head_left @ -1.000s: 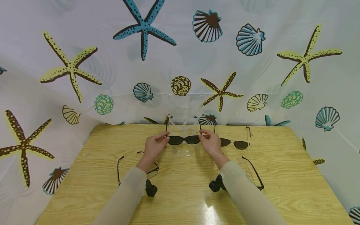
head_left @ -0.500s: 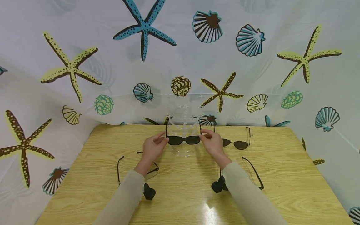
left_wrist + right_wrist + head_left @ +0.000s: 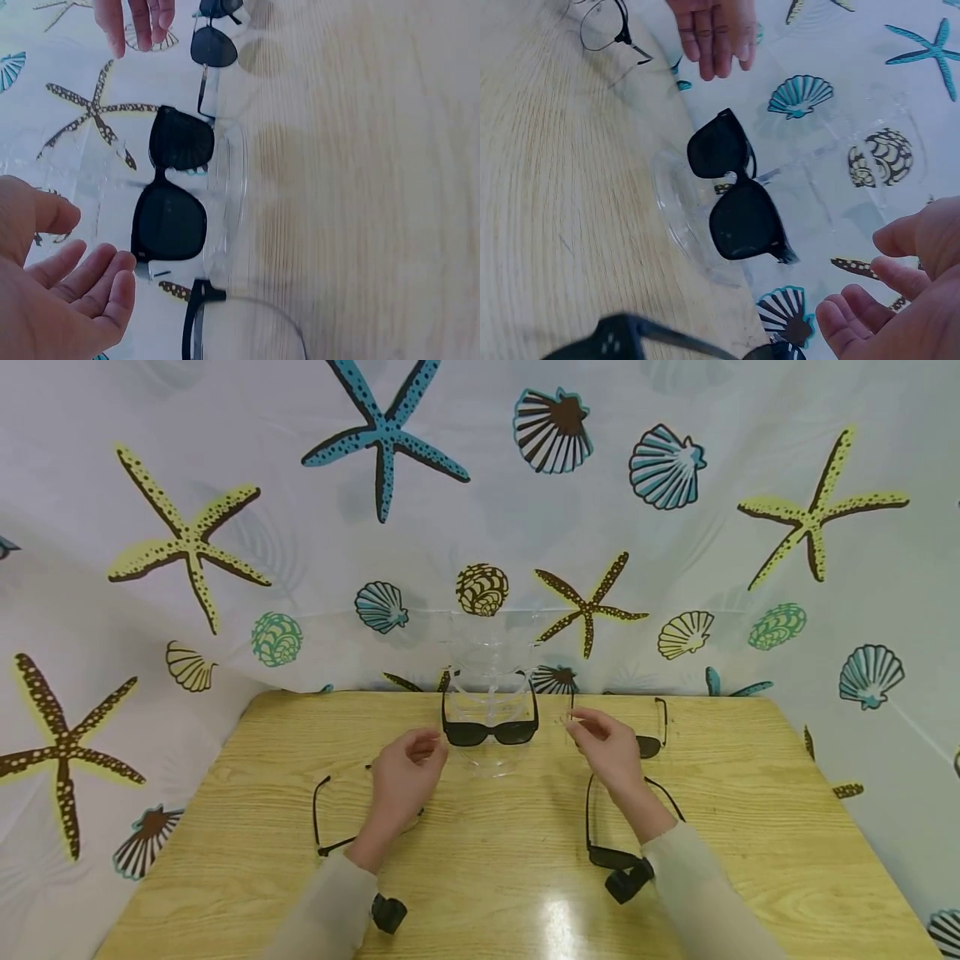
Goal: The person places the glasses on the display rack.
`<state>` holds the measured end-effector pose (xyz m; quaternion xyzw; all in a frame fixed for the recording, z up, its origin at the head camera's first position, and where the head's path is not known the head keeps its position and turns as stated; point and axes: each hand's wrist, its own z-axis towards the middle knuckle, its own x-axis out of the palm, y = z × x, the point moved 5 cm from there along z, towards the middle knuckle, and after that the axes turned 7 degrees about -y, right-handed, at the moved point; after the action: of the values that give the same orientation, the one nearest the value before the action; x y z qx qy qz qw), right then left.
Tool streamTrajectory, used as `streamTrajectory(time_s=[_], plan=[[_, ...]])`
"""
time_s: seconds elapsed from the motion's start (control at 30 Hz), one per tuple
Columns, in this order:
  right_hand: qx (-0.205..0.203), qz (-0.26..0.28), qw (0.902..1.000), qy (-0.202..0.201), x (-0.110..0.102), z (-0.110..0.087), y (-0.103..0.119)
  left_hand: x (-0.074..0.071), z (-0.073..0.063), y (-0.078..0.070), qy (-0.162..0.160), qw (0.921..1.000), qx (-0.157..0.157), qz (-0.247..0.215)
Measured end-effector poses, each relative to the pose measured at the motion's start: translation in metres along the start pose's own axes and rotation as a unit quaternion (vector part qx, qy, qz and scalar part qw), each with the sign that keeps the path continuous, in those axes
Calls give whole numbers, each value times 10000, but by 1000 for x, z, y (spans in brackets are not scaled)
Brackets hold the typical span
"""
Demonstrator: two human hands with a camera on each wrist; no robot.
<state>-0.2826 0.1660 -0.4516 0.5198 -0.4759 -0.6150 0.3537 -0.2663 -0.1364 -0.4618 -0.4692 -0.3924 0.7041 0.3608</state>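
Black sunglasses (image 3: pixel 467 734) sit on a clear plastic display stand (image 3: pixel 487 769), lenses facing me and temples reaching back along its sides. My left hand (image 3: pixel 405 777) hovers just left of them with loosely bent fingers and holds nothing. In the left wrist view its fingertips are close to the outer corner of the dark lens (image 3: pixel 171 221). Farther off, to the right of the stand, my right hand (image 3: pixel 611 756) is in the air, also holding nothing. It partly covers a pair of thin-framed aviator sunglasses (image 3: pixel 648 746). The right wrist view shows its fingers (image 3: pixel 866 304) apart from the black sunglasses.
Clear-lens glasses (image 3: pixel 322 850) lie on the wooden table (image 3: pixel 510 877) at the left, partly behind my left arm. Another dark pair of sunglasses (image 3: pixel 611 858) lies front right beneath my right forearm. A cloth (image 3: pixel 300 568) with starfish and shells hangs behind the table.
Both hands have let go of the black sunglasses' sides. The left drew back slightly toward me; the right moved off to the right. The sunglasses stay on the stand.
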Motion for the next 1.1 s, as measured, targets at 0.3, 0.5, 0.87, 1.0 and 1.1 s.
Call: streamTrajectory(time_s=[0.3,0.5,0.87,1.0,1.1], plan=[[72,-62,9999,89,-54,-36,-13,25,-38,-13,1206,9908,49,-610],[122,-328,9994,-70,-82,-56,-25,45,-58,-19,1973,9760,164,-912],[-278,-1090,9911,-707,-130,-79,-47,83,-81,-29,2607,9586,154,-1139],[93,-1062,9917,-722,-140,-85,-59,98,-88,-34,2819,9521,219,-1165],[386,-1052,9914,-669,-146,-90,-69,109,-94,-38,2970,9470,255,-1199]])
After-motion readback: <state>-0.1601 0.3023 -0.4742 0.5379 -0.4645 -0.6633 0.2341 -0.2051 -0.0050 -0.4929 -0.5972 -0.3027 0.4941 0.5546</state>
